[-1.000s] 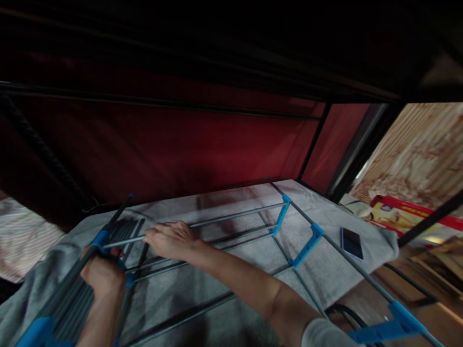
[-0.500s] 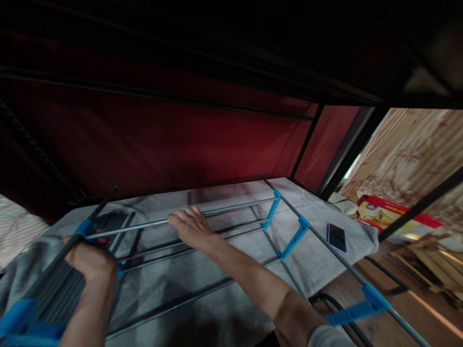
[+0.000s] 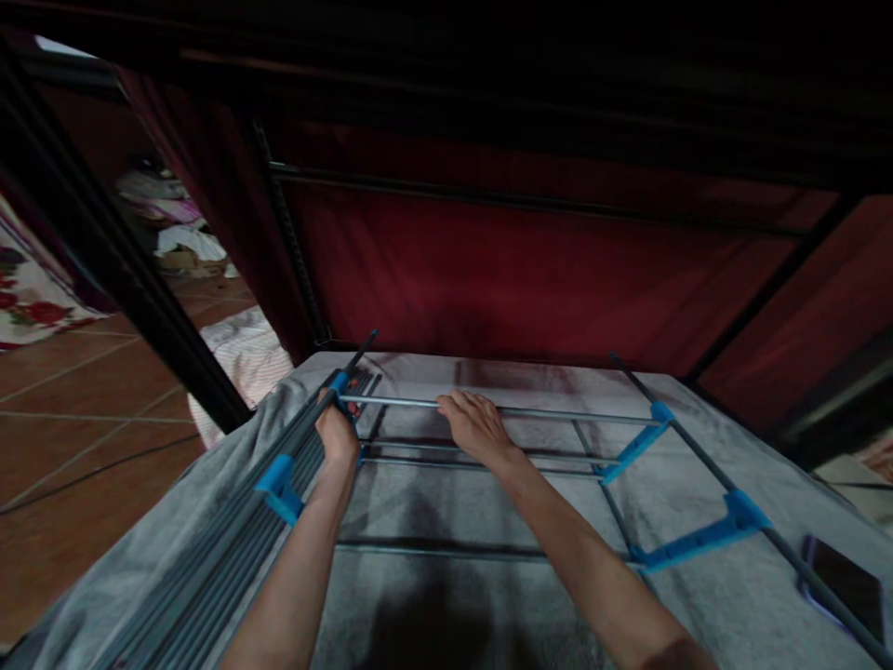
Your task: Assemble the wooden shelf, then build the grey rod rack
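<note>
A rack frame of grey metal tubes [image 3: 572, 415] and blue plastic connectors [image 3: 704, 540] lies on a grey blanket. My left hand [image 3: 337, 430] is closed around the blue connector [image 3: 339, 383] at the left end of the top crossbar, where it joins a side pole; some of its fingers are hidden behind. Further right, my right hand [image 3: 475, 423] wraps over the crossbar from above. Below my left hand, another blue connector [image 3: 280, 489] sits on the left side of the frame.
Several loose grey tubes [image 3: 202, 568] lie bundled along the left. A phone [image 3: 844, 586] rests on the blanket [image 3: 419, 614] at the right. Dark metal posts [image 3: 118, 223] and a red curtain [image 3: 523, 270] enclose the bed. Tiled floor [image 3: 104, 447] shows at left.
The view has turned left, so the frame and both hands appear further right and more floor shows at left. Both hands keep their places on the connector and crossbar.
</note>
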`<state>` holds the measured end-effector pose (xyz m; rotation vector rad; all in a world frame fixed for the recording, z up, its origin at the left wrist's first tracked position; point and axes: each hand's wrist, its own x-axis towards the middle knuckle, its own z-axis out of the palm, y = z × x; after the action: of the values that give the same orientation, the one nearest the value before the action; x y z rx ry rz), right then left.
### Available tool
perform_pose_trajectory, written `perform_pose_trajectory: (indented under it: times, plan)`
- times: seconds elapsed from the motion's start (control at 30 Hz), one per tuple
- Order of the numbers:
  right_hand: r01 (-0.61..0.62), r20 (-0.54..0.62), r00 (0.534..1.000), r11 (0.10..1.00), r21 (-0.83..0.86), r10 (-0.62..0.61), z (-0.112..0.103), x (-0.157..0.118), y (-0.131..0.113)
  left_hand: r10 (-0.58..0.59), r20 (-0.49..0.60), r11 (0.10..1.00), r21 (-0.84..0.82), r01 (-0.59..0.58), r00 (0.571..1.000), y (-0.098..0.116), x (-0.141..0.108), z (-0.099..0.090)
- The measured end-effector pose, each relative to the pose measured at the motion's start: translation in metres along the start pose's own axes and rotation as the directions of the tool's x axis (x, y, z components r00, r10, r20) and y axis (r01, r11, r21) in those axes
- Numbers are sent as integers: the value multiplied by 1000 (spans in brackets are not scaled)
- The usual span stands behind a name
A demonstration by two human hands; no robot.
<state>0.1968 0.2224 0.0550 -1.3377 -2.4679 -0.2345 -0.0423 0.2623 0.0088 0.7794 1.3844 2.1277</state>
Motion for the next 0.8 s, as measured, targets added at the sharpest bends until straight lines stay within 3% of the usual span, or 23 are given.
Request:
perform_pose_trajectory:
  times: [0.13, 0.8]
  plan:
    - [-10, 10, 1000, 1000, 8, 10, 0, 3, 3, 3, 83, 998, -66, 3, 997, 0, 0, -2]
    - [0, 62, 998, 998, 70, -4, -4, 5, 0, 6, 61, 995, -101, 0, 998, -3, -2, 0]
